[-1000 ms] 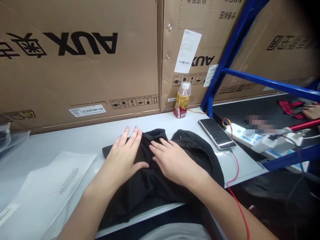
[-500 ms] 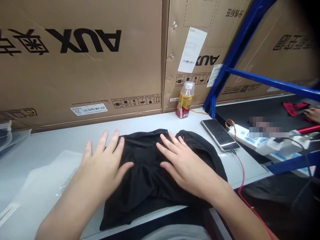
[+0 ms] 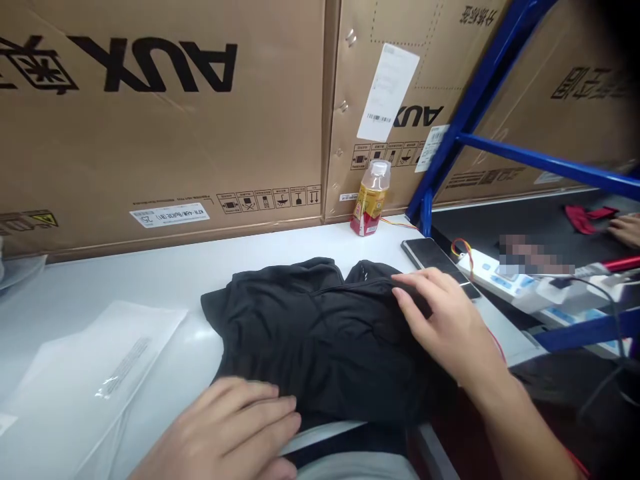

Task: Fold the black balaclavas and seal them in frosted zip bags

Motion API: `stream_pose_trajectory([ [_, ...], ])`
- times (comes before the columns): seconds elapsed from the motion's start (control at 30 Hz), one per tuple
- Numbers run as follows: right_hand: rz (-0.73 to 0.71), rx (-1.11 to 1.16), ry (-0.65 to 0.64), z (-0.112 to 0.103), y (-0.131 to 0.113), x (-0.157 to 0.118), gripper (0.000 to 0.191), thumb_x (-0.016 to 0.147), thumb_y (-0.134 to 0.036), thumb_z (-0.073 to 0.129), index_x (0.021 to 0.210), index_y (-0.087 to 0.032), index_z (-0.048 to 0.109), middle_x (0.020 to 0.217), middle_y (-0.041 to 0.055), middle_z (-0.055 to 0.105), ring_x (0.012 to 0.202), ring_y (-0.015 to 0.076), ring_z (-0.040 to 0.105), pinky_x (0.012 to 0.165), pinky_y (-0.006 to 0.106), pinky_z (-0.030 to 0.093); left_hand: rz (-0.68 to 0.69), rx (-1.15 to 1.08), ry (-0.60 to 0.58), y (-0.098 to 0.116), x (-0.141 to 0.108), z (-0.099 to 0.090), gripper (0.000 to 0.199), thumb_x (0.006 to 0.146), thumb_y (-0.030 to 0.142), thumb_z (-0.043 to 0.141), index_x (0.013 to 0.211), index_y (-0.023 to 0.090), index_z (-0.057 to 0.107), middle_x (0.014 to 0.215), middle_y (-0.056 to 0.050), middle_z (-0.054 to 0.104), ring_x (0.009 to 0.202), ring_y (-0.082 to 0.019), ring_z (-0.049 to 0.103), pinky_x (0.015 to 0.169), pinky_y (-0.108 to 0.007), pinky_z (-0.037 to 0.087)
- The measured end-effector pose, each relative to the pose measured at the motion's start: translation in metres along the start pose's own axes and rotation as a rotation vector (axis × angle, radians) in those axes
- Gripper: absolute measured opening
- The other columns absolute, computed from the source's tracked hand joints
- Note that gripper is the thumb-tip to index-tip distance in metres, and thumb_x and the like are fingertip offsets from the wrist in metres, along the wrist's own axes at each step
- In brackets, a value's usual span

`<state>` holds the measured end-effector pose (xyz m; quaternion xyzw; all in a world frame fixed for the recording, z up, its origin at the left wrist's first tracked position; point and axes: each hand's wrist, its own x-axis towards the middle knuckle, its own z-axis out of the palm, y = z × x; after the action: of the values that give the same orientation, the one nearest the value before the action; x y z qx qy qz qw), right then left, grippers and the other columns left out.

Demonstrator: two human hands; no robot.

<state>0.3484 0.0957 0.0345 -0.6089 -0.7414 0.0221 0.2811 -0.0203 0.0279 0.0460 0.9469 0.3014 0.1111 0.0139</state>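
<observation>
We have a black garment [image 3: 320, 347] lying in soft folds in the middle of the white worktop [image 3: 210, 267], its near edge at the worktop's front. Our left hand [image 3: 220, 427] lies open across that near edge, fingers together and not clenched. Our right hand [image 3: 445, 320] curves over the garment's far right side, with its fingers [image 3: 407, 297] on the fabric (whether they pinch it, we cannot tell). Just left of the garment lies a clear plastic bag [image 3: 95, 380]. Against the cardboard boxes [image 3: 150, 133] stands a plastic drink bottle [image 3: 370, 200], and a phone [image 3: 430, 257] lies just beyond our right hand. Further right, a co-worker's hand [image 3: 625, 230] is near a red cloth [image 3: 585, 217].
</observation>
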Motion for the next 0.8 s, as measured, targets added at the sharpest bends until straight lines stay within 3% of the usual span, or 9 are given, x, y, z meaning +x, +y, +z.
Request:
stream_pose_trajectory([
  [0.07,0.084,-0.096,-0.038,0.000,0.014,0.012,0.036,0.100,-0.053,0.059,0.109,-0.021,0.073,0.108,0.0125,0.072,0.106,0.0340,0.068,0.095,0.048,0.052,-0.120,0.044,0.017,0.000,0.014,-0.004,0.044,0.101,0.048,0.064,0.143,0.035,0.065,0.142,0.000,0.071,0.124,-0.027,0.072,0.100,-0.039,0.064],
  [0.17,0.106,-0.098,-0.125,0.000,0.023,0.021,0.030,0.098,-0.051,0.059,0.093,-0.023,0.069,0.099,0.0086,0.072,0.091,0.0296,0.070,0.080,0.041,0.051,-0.245,0.101,-0.046,-0.002,0.028,0.001,0.059,0.100,0.057,0.060,0.154,0.035,0.054,0.158,-0.003,0.055,0.141,-0.036,0.059,0.105,-0.052,0.061],
  [0.33,0.262,-0.076,-0.041,-0.004,0.016,0.027,0.016,0.098,-0.040,0.057,0.096,-0.026,0.064,0.088,0.0034,0.074,0.072,0.0234,0.069,0.067,0.034,0.045,-0.201,0.066,-0.132,-0.003,0.026,0.012,0.070,0.101,0.052,0.060,0.165,0.040,0.033,0.167,-0.001,0.041,0.152,-0.039,0.043,0.108,-0.061,0.057],
  [0.43,0.296,-0.087,-0.141,-0.002,0.012,0.030,0.016,0.098,-0.038,0.058,0.104,-0.026,0.067,0.095,0.0043,0.077,0.081,0.0264,0.071,0.071,0.035,0.045,-0.190,0.080,-0.142,-0.005,0.025,0.007,0.061,0.102,0.056,0.057,0.160,0.040,0.044,0.164,0.000,0.046,0.150,-0.039,0.048,0.107,-0.060,0.058],
  [0.53,0.262,-0.027,-0.195,0.002,0.009,0.031,0.026,0.098,-0.048,0.059,0.108,-0.027,0.070,0.107,0.0058,0.077,0.092,0.0282,0.072,0.076,0.037,0.048,-0.296,0.111,-0.079,-0.015,0.036,-0.005,0.057,0.103,0.061,0.051,0.152,0.034,0.058,0.161,-0.004,0.052,0.143,-0.039,0.056,0.102,-0.059,0.061],
  [0.67,0.283,-0.033,-0.158,0.007,0.006,0.030,0.029,0.097,-0.051,0.060,0.105,-0.026,0.071,0.097,0.0054,0.077,0.086,0.0277,0.072,0.073,0.036,0.048,-0.357,0.114,-0.070,-0.037,0.077,-0.017,0.049,0.107,0.056,0.045,0.147,0.034,0.063,0.160,-0.003,0.055,0.144,-0.037,0.054,0.107,-0.058,0.055],
  [0.8,0.274,-0.089,-0.139,0.014,0.005,0.028,0.026,0.099,-0.046,0.055,0.102,-0.025,0.070,0.090,0.0054,0.076,0.078,0.0266,0.070,0.068,0.035,0.044,-0.265,0.125,-0.136,-0.060,0.126,-0.003,0.048,0.108,0.052,0.048,0.149,0.031,0.061,0.161,-0.006,0.054,0.151,-0.037,0.046,0.115,-0.056,0.046],
])
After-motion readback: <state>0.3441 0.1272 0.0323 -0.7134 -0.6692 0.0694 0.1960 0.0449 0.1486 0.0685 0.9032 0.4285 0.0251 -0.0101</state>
